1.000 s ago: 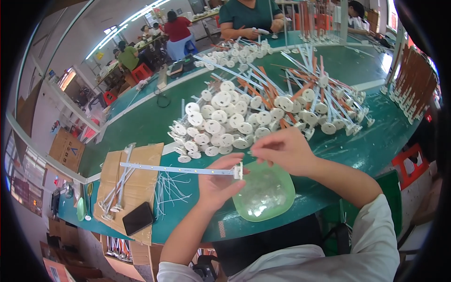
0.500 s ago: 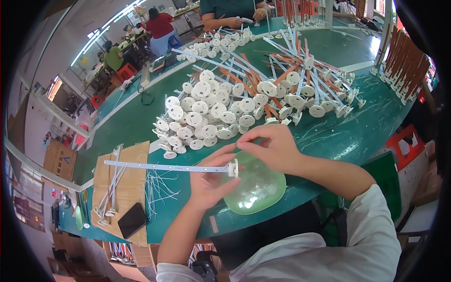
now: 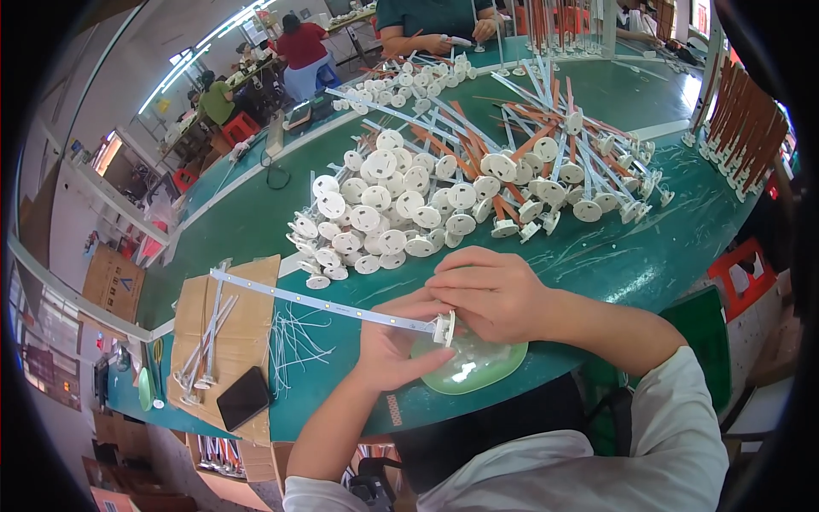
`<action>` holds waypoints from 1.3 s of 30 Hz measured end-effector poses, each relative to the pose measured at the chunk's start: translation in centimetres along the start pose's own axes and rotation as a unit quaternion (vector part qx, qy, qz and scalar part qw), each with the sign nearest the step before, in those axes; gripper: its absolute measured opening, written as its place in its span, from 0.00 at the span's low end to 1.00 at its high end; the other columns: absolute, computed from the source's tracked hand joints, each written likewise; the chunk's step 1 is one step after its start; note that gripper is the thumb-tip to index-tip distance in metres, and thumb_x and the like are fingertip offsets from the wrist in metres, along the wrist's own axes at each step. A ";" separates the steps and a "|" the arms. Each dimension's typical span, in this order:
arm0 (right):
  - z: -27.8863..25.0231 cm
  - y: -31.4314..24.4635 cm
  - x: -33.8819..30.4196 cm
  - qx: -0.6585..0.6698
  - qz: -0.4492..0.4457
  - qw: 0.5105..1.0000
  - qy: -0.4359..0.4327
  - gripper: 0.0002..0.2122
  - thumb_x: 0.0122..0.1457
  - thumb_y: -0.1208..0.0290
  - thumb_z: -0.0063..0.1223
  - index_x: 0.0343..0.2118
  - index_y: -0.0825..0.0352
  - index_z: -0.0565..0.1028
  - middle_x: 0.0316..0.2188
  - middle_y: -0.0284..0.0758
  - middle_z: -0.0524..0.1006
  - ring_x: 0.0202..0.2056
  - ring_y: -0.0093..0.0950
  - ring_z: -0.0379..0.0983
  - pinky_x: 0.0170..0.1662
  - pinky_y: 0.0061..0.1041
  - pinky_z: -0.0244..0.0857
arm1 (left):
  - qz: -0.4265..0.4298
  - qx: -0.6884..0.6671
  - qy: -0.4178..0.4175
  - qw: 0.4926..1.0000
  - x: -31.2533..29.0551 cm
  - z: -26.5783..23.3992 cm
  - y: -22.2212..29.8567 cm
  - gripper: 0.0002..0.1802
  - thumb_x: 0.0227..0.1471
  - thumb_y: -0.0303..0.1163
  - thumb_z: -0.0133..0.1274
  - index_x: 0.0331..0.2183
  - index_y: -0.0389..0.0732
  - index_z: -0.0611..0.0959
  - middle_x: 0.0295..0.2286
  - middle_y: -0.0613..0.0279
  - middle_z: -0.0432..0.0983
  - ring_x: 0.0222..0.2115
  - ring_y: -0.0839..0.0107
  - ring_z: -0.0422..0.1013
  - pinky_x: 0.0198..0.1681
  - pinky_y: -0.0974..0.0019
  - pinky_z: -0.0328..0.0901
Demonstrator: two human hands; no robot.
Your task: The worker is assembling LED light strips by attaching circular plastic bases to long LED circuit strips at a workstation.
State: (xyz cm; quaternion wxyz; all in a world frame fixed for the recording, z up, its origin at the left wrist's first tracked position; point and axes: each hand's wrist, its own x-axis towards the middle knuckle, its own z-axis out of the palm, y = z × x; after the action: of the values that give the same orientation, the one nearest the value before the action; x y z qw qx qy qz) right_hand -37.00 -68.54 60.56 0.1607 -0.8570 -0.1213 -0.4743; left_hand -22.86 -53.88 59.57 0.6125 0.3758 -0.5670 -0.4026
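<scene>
Over a shallow light green dish (image 3: 490, 369), my left hand (image 3: 392, 346) holds an LED strip (image 3: 328, 305) with a round white base (image 3: 449, 328) on its end. The strip slants up to the left across my palm, and the base sits between thumb and fingers. My right hand (image 3: 493, 297) is closed just above the base, its fingers pressed together against the left fingertips. Whatever it pinches is hidden. Beyond my hands lies a heap of round white discs (image 3: 375, 196), with more strips with white bases (image 3: 589, 183) to the right.
At left, a cardboard sheet (image 3: 192, 328) carries several strips and a black phone (image 3: 244, 398). Thin white wires (image 3: 299, 337) lie beside it. Brown strips (image 3: 742, 119) stand in a row at far right. A co-worker's hands (image 3: 465, 36) are across the table.
My right hand has come down and closer to the white base. The strip has tilted, its base end now lower, and my left hand has shifted slightly right.
</scene>
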 end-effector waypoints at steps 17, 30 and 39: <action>-0.9 0.4 -0.4 0.112 0.182 0.977 -0.003 0.07 0.45 0.81 0.62 0.29 0.64 0.81 0.29 0.34 0.79 0.31 0.30 0.75 0.32 0.25 0.70 | -0.019 0.022 0.017 0.999 0.1 -0.1 -0.6 0.27 0.38 0.13 0.61 0.45 0.34 0.78 0.51 0.45 0.69 0.49 0.62 0.70 0.49 0.60 0.70; -0.8 -0.1 -0.6 0.062 0.211 0.975 -0.034 0.06 0.48 0.79 0.60 0.29 0.66 0.76 0.29 0.35 0.77 0.32 0.36 0.74 0.34 0.31 0.69 | -0.005 0.104 0.077 0.992 0.0 0.0 -1.0 0.28 0.40 0.12 0.59 0.47 0.33 0.77 0.50 0.44 0.69 0.48 0.62 0.70 0.48 0.57 0.70; -0.6 0.1 -0.6 0.085 0.188 0.978 -0.035 0.05 0.50 0.83 0.57 0.30 0.69 0.76 0.27 0.35 0.76 0.26 0.29 0.74 0.24 0.23 0.68 | -0.028 0.105 0.100 0.989 -0.1 0.0 -1.1 0.28 0.39 0.16 0.64 0.46 0.34 0.78 0.50 0.44 0.70 0.52 0.62 0.67 0.55 0.60 0.62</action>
State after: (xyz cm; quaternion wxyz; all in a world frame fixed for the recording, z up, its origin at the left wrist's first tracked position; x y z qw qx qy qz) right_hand -37.71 -68.93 60.36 0.3153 -0.8637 -0.0036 -0.3932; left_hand -22.93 -54.22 58.47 0.6113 0.4923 -0.5314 -0.3187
